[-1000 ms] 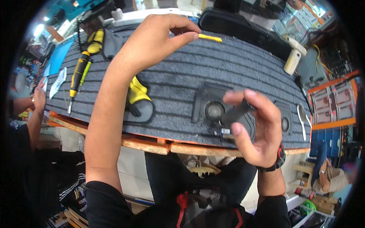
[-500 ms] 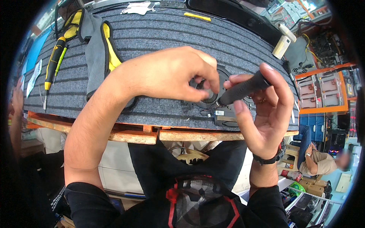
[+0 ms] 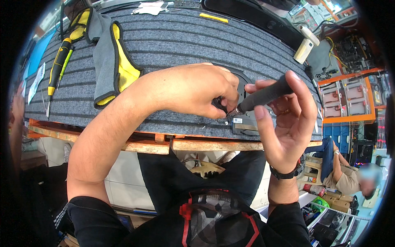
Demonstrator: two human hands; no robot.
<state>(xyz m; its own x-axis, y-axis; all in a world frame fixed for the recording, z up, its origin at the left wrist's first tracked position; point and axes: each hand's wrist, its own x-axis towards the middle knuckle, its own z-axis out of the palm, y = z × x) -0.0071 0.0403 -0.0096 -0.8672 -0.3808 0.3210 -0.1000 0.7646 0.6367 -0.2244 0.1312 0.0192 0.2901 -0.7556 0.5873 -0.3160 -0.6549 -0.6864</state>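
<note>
My right hand is wrapped round the thick black handle of a screwdriver, its index finger on the butt end and its thumb along the side. The thin shaft slants down to the left, to the fingertips of my left hand. Those fingers are pinched together at the shaft's tip; what lies between them is hidden. Beneath both hands is a black device with a small white label and a rounded, ring-like part, mostly covered by my fingers, so its kind is unclear.
A grey and yellow wrap lies left of my arm. Beyond it are a yellow-black screwdriver and a thin green tool. A yellow strip lies at the back. A white handheld device and an orange-framed case are right.
My left hand has lowered and its fingers have closed in at the screwdriver's tip. The right hand keeps its grip almost in place. At the far right, a seated person has shifted.
</note>
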